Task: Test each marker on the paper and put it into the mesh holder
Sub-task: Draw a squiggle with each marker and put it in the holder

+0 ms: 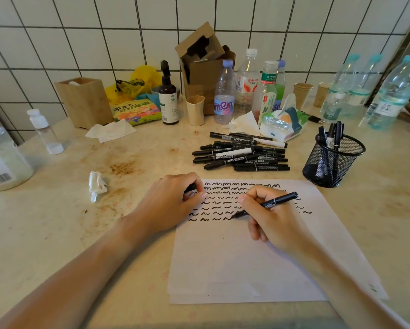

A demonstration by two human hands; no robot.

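Observation:
My right hand (272, 219) grips a black marker (280, 200) like a pen, its tip touching the white paper (234, 262) at the end of the lowest row of black squiggles. My left hand (168, 203) rests on the paper's top left corner, fingers curled round a small black object that looks like the marker's cap (191, 187). A pile of several black markers (242, 154) lies beyond the paper. The black mesh holder (332, 162) stands at the right with several markers in it.
Bottles (224, 96), paper cups (195, 110), a cardboard box (205, 67), a tissue pack (282, 124) and a snack bag (135, 111) crowd the tiled wall. A crumpled tissue (97, 185) lies left of my hand. A glass jar (2, 160) and a small bottle (44, 131) stand at the left.

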